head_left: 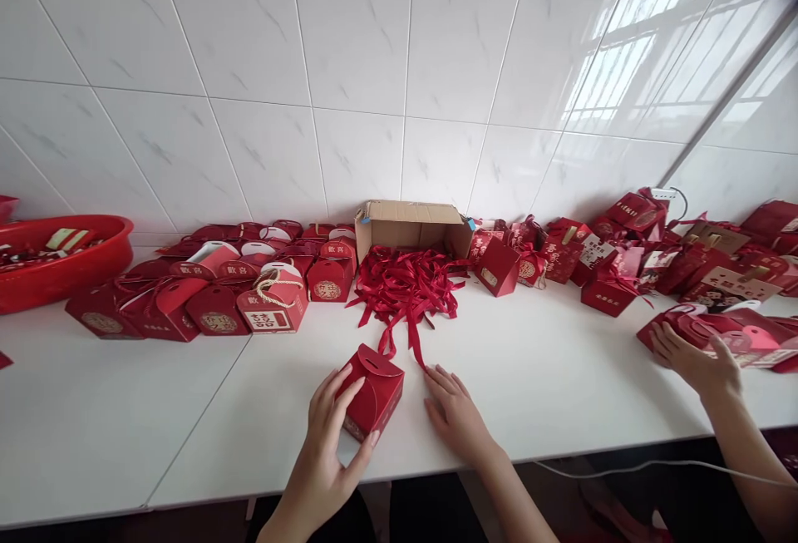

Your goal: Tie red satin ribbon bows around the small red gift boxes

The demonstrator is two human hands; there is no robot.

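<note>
A small red gift box (pixel 374 389) with rounded closing flaps and a slot in its top stands tilted toward me at the table's front. My left hand (pixel 330 443) grips it, fingers over the left side and thumb at the lower front corner. To the right of the box, my right hand (pixel 458 414) lies low over the table with fingers stretched out and thumb apart. Its fingertips touch the end of a red ribbon (pixel 414 339), which trails out of a tangled ribbon pile (pixel 408 281). The pile spills from an open cardboard box (pixel 415 211) lying against the wall.
Rows of red gift boxes (pixel 218 310) stand at left, beside a red plastic basin (pixel 81 264). More tied boxes (pixel 608 289) crowd the right. Another person's hand (pixel 698 360) touches boxes there. A white cable (pixel 623 470) hangs along the white table's (pixel 529 377) front edge.
</note>
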